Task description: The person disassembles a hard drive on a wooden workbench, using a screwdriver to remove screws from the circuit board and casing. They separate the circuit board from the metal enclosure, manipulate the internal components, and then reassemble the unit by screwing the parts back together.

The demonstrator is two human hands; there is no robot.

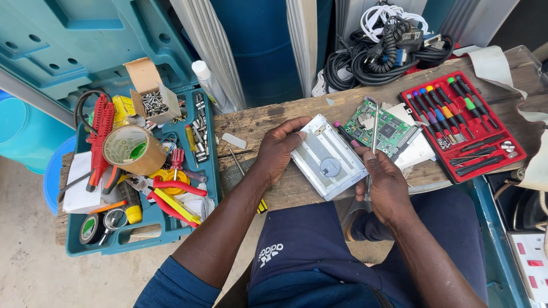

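My left hand (278, 148) grips the left edge of a flat silver metal drive casing (327, 157) that rests on the wooden bench (268, 120). My right hand (383, 182) holds the casing's right edge and also pinches a slim metal tool (374, 125) that points up and away from me. A green circuit board (382, 128) lies just beyond the casing, partly under the tool. A pink-handled screwdriver (345, 134) lies between the casing and the board.
A red tray of coloured precision screwdrivers (459, 122) lies at right. A teal toolbox (140, 165) at left holds tape rolls, red pliers, and a box of screws. Black coiled cables (388, 51) sit at the back. A white power strip (531, 262) is at lower right.
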